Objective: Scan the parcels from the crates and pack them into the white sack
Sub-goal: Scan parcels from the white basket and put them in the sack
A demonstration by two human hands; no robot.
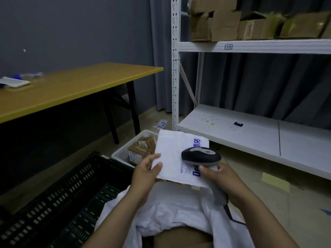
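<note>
Above white sack (179, 212), blue-printed white parcel (177, 154).
Left hand (145, 174) pinching it, right hand (222, 178) gripping scanner (200, 155); 10 o'clock, white crate (118, 154) of boxes (139, 149).

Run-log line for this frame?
phase: scan | left hand: holds white parcel | right hand: grips scanner over parcel | white sack: below hands

I see the white sack (179, 212) crowded on its left by the black crate (71, 194) and white crate (121, 153). Over its far edge hang the white parcel (175, 153) and scanner (200, 155). To its right, open floor (259, 194) reaches the shelf rack (250, 136).
</note>
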